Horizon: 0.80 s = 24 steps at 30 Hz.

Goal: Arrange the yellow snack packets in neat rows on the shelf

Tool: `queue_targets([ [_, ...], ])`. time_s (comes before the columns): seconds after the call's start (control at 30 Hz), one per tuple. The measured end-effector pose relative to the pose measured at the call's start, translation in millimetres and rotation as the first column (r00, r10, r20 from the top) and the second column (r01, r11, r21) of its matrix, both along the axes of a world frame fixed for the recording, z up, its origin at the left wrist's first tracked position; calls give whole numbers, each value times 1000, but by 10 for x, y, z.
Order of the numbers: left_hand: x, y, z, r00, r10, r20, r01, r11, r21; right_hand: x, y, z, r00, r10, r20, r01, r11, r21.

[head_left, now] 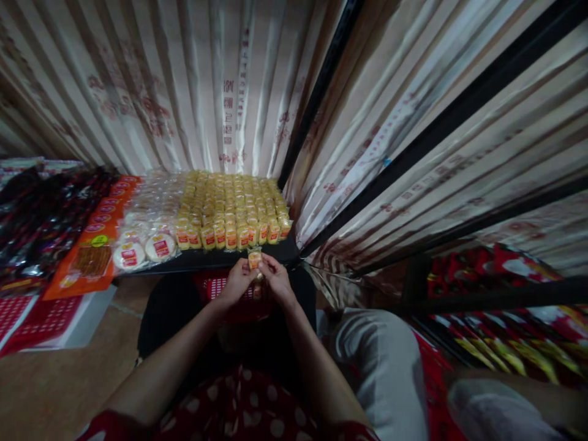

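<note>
1. Glossy striped curtain point(184, 79) hangs behind a low dark shelf point(206, 260). A black bar point(321, 86) runs up at the corner.
2. Shelf stock, left to right: dark packs point(41, 220), orange packs point(98, 239), round white packs point(142, 245), then yellow rows point(234, 208) packed tightly.
3. Left hand point(236, 282) and right hand point(277, 280) meet just in front of the shelf edge, fingertips of both pinched on one small packet point(254, 258).
4. The packet is upright, just below the front yellow row and close to it; whether they touch cannot be told.
5. A red basket point(215, 285) sits under the hands, partly hidden.
6. Tan floor point(46, 380) at lower left.
</note>
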<state>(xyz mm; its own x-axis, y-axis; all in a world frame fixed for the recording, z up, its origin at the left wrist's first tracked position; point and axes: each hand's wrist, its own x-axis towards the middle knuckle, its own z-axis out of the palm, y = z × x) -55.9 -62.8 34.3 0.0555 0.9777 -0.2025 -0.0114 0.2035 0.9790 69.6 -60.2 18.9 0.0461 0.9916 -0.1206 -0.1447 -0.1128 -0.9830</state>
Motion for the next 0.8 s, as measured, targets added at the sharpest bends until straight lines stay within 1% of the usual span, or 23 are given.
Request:
queue_targets([
  [0.07, 82, 82, -15, 999, 14, -40, -14, 1000, 6, 38, 51, -1, 998, -35, 50, 33, 999, 40],
  [0.13, 161, 158, -23, 986, 56, -156, -51, 998, 36, 71, 104, -16, 982, -120, 147, 107, 989, 98],
  [0.17, 198, 190, -19, 969, 78, -236, -66, 996, 59, 87, 127, -25, 959, -184, 215, 159, 979, 131],
  [0.23, 269, 239, 11, 908, 121, -402, -85, 991, 106, 114, 160, -43, 876, -320, 362, 262, 944, 201],
  [0.3, 339, 272, 61, 832, 164, -530, -109, 985, 133, 136, 174, -57, 796, -398, 456, 308, 915, 261],
  [0.37, 409, 299, 110, 779, 184, -600, -128, 983, 136, 150, 176, -70, 784, -404, 472, 292, 910, 293],
  [0.43, 475, 331, 135, 756, 181, -629, -127, 983, 129, 157, 181, -83, 806, -376, 458, 253, 917, 308],
  [0.5, 534, 371, 127, 743, 178, -645, -131, 984, 121, 160, 197, -95, 816, -354, 457, 220, 921, 320],
  [0.6, 593, 432, 76, 726, 198, -659, -144, 980, 136, 162, 237, -101, 810, -346, 473, 193, 919, 343],
  [0.7, 617, 469, 26, 719, 208, -664, -130, 978, 165, 162, 275, -99, 795, -366, 484, 199, 911, 362],
  [0.8, 621, 474, -11, 729, 216, -649, -105, 973, 206, 165, 295, -108, 788, -382, 482, 218, 906, 363],
])
